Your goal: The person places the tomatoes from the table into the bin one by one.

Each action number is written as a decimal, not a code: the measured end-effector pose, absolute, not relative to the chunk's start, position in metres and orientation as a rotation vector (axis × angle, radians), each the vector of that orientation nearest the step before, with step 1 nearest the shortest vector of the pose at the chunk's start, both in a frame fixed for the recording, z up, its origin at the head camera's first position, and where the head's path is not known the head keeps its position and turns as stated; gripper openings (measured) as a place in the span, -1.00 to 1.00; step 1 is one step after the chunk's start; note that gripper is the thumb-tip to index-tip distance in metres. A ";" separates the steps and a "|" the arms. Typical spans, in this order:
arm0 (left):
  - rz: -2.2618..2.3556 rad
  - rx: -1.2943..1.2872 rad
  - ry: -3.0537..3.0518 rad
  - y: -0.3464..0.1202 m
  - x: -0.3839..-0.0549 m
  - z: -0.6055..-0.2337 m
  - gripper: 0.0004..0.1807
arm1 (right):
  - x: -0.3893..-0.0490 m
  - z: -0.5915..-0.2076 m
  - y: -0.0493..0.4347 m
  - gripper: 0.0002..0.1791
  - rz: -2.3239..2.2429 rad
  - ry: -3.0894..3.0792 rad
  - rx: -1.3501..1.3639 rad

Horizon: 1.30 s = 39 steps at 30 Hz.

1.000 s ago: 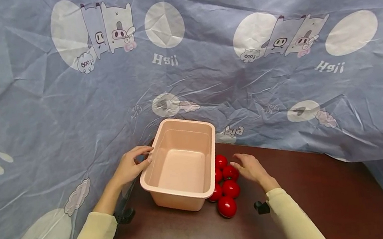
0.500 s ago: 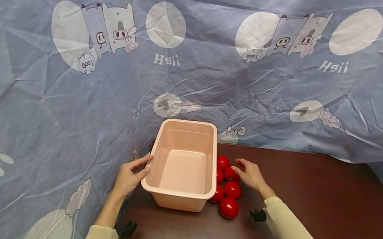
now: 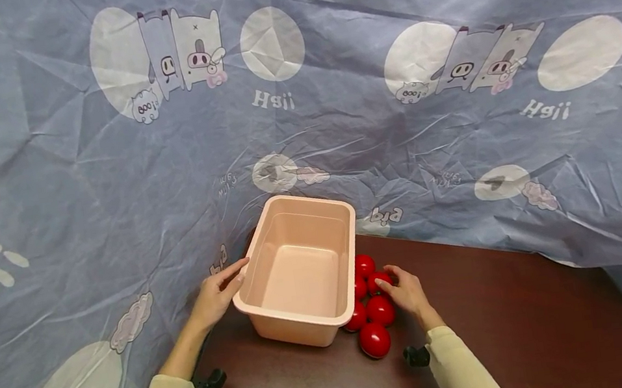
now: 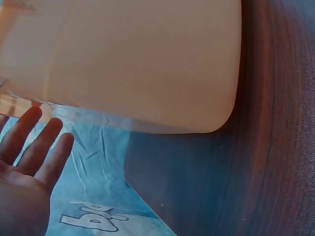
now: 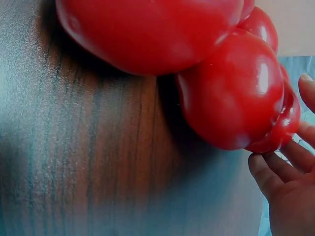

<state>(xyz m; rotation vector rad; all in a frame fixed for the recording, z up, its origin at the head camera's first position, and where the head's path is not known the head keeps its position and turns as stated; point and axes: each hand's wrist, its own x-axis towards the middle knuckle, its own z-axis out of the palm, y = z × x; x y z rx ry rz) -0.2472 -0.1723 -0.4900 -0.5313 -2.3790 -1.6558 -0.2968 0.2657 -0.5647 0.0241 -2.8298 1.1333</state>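
A pale peach plastic bin (image 3: 304,280) stands on the dark table in the head view; its inside is bare. My left hand (image 3: 213,302) touches the bin's left rim with thumb and forefinger. In the left wrist view, the other fingers (image 4: 32,142) of that hand are extended beside the bin wall (image 4: 147,64). Several shiny red tomatoes lie against the bin's right side. My right hand (image 3: 406,289) has its thumb and fingers around one tomato (image 3: 378,282) at the outer edge of the cluster. Seen from the right wrist, its fingers (image 5: 268,177) meet that tomato (image 5: 280,130) low down.
The nearest tomato (image 3: 374,340) sits at the front of the cluster, with another tomato (image 3: 381,310) just behind it. Blue-grey printed cloth (image 3: 336,118) hangs along the left and the back of the brown wooden table (image 3: 510,318).
My right hand has moved in from beside the tomatoes and closed round one of them. The left hand has slid slightly nearer along the bin's rim.
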 end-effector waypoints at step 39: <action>-1.877 -0.449 -2.284 -0.165 -0.240 -0.502 -0.55 | -0.294 -0.592 0.270 -0.35 1.745 -2.519 -0.348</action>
